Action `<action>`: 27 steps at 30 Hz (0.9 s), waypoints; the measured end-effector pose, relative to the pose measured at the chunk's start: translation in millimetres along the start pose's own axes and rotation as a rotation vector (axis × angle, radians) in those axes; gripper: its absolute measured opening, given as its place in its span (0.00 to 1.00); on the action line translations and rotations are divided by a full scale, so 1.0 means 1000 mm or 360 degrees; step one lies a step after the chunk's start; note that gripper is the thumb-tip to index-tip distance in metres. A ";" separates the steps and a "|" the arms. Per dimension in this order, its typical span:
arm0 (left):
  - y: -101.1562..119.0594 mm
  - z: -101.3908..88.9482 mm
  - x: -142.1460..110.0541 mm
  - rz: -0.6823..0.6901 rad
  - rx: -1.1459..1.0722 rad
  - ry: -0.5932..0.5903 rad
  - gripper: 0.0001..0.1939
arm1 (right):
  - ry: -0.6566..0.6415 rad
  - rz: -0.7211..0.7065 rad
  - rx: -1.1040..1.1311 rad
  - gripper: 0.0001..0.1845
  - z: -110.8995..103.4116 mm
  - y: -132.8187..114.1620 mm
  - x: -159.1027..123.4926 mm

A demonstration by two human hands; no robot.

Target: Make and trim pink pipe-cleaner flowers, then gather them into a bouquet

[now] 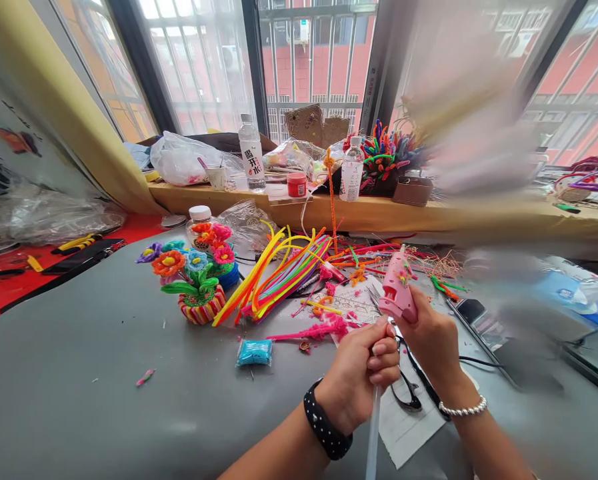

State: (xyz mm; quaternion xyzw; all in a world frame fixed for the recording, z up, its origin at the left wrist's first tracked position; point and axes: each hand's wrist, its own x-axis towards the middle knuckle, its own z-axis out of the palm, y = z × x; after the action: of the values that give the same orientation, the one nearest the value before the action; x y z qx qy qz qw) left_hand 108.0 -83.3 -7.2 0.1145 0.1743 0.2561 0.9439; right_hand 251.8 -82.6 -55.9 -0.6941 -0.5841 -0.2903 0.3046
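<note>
My right hand (pixel 431 337) is wrapped round a pink hot glue gun (pixel 397 283), its nozzle pointing up and away. Just below the gun's rear end, my left hand (pixel 361 370) closes its fingers on a translucent glue stick (pixel 373 433). The stick hangs down out of the fist, and its upper end meets the back of the gun, partly hidden by the fingers. Under the hands lie a pair of black-framed glasses (pixel 407 397) and a sheet of white paper (pixel 399 433).
A pipe-cleaner flower pot (pixel 201 307) stands left of a bundle of coloured pipe cleaners (pixel 279 273). Nearer lies a blue clay packet (pixel 255 353). Pink fuzzy scraps (pixel 329 327) litter the table (pixel 103 393). Water bottles (pixel 251 157) line the sill. A blur covers the right side.
</note>
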 end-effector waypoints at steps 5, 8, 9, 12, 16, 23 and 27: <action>0.003 0.001 0.001 -0.0064 -0.0148 0.0008 0.12 | -0.0004 -0.0014 0.0002 0.19 0.002 0.000 0.001; 0.002 0.002 0.002 -0.0050 -0.0151 -0.0006 0.13 | -0.0025 -0.0016 -0.0001 0.19 0.002 0.000 0.000; 0.002 0.002 0.002 -0.0039 -0.0145 0.0000 0.13 | -0.0031 -0.0009 -0.0002 0.19 0.002 0.000 0.000; 0.002 0.001 0.002 -0.0015 -0.0131 0.0033 0.12 | -0.0038 0.0009 0.0023 0.19 0.002 -0.001 -0.001; 0.003 -0.001 0.002 -0.0026 -0.0115 0.0021 0.10 | -0.0034 -0.0017 0.0048 0.19 0.003 -0.002 -0.001; 0.001 0.002 0.001 0.0045 -0.0029 0.0031 0.12 | 0.0009 0.0033 0.0091 0.21 0.005 -0.003 -0.002; 0.002 0.003 0.001 0.0018 -0.0059 0.0024 0.12 | -0.0032 0.0037 0.0124 0.22 0.006 -0.003 -0.003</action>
State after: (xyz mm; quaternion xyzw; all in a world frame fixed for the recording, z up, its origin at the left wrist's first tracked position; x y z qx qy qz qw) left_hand 108.6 -81.4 -4.4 0.0959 0.1760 0.2656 0.9430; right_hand 248.3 -79.4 -61.8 -0.6913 -0.5899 -0.2567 0.3290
